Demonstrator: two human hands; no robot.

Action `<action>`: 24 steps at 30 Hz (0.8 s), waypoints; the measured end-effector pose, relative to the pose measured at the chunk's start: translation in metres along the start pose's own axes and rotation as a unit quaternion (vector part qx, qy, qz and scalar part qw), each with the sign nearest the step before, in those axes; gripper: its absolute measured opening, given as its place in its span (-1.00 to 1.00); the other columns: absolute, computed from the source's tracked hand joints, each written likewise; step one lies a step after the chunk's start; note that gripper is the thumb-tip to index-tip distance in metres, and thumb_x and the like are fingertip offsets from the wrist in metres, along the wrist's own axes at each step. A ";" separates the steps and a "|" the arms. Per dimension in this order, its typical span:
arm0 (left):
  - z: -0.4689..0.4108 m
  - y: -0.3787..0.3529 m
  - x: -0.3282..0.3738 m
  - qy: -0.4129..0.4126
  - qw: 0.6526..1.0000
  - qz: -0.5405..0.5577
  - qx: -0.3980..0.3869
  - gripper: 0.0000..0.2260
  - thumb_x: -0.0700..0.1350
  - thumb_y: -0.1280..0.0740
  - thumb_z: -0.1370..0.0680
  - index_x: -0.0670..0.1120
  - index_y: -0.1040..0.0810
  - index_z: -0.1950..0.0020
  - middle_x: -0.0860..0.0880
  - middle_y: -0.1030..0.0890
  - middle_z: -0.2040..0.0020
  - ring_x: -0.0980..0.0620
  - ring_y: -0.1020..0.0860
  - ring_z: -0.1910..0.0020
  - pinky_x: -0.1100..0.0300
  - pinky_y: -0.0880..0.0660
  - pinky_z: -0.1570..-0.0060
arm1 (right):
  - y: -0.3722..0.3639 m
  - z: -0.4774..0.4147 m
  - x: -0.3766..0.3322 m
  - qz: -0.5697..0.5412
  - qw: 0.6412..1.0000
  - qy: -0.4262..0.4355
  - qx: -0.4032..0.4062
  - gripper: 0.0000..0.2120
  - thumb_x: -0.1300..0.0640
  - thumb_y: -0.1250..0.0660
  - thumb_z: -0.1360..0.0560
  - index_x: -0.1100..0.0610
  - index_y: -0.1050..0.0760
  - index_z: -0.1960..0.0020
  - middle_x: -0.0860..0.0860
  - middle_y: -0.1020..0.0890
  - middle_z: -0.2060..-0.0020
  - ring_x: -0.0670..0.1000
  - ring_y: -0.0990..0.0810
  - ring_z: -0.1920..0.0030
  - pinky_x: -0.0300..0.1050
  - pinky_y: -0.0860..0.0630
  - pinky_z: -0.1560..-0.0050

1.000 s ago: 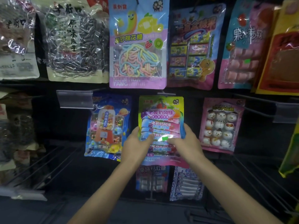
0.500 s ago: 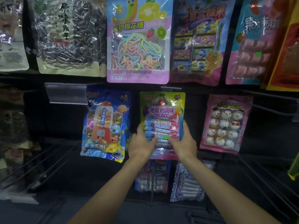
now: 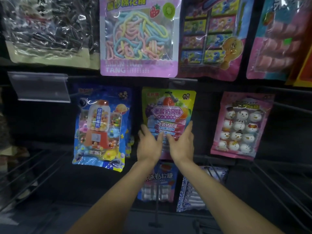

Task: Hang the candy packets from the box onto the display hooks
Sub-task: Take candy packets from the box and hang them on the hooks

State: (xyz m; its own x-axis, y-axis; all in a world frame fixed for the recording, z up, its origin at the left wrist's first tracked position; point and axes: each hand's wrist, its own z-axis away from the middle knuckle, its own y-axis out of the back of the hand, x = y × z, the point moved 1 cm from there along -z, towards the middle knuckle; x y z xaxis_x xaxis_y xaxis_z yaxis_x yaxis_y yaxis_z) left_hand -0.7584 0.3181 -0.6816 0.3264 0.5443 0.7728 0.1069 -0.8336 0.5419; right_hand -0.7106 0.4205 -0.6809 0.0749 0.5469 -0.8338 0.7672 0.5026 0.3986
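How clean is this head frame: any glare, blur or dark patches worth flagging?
Head view: dim, the wire racks at the bottom nearly black; white glare streaks on the clear plastic bag of dark seeds top left; the pink packet far right is smeared; the left hand and right hand look slightly blurred; print on the yellow-and-purple candy packet reads clearly.

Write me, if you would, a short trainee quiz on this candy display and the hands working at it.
1. True or false: the snowman packet hangs to the right of the yellow-green packet.
2. Of the left hand and the right hand, which touches the yellow-green packet? A. left only B. right only C. both
3. Name the packet hanging just left of the yellow-green one.
Key: 1 true; 2 C; 3 the gumball-machine packet.
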 end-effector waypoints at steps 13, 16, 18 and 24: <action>-0.010 0.002 -0.007 -0.020 0.999 0.033 0.008 -0.23 0.20 -0.33 -0.65 -0.20 -0.10 -0.66 -0.27 -0.33 -0.53 -0.31 -0.41 -0.47 -0.11 -0.45 -0.27 | 0.002 -0.004 0.008 0.002 0.999 0.021 0.042 -0.04 -0.11 -0.55 -0.50 0.00 -0.05 -0.69 0.08 -0.49 -0.45 0.18 -0.55 -0.37 0.05 -0.53 -0.21; -0.007 0.004 -0.009 0.015 0.999 0.043 0.014 -0.21 0.21 -0.39 -0.61 -0.16 -0.14 -0.66 -0.28 -0.38 -0.49 -0.31 -0.44 -0.43 -0.10 -0.47 -0.24 | 0.001 -0.004 0.009 -0.021 0.999 -0.001 0.036 -0.09 -0.07 -0.58 -0.47 0.05 -0.16 -0.65 0.06 -0.50 -0.43 0.17 -0.57 -0.36 0.09 -0.54 -0.25; -0.005 0.003 -0.014 0.036 0.998 0.051 0.012 -0.24 0.21 -0.43 -0.58 -0.14 -0.23 -0.62 -0.26 -0.47 -0.43 -0.29 -0.50 -0.38 -0.08 -0.50 -0.20 | 0.001 -0.004 0.009 -0.038 0.999 -0.016 0.032 -0.16 -0.05 -0.59 -0.46 0.08 -0.26 -0.60 0.07 -0.53 -0.36 0.16 -0.58 -0.32 0.10 -0.55 -0.25; 0.000 0.003 -0.021 0.048 0.995 0.086 0.017 -0.32 0.24 -0.48 -0.50 -0.06 -0.38 -0.49 -0.14 -0.61 -0.31 -0.23 -0.61 -0.25 -0.09 -0.57 -0.17 | 0.004 -0.003 0.009 -0.069 0.997 -0.025 0.026 -0.34 0.02 -0.58 -0.47 0.05 -0.39 -0.47 0.03 -0.58 -0.23 0.11 -0.62 -0.22 0.10 -0.58 -0.22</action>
State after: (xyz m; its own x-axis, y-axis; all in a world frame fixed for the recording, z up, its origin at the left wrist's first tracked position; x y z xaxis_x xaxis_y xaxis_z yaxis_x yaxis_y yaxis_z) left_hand -0.7646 0.3037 -0.6965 0.2518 0.3993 0.8816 0.0905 -0.9166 0.3894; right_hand -0.7087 0.4292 -0.6862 -0.0022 0.4407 -0.8976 0.8048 0.5335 0.2600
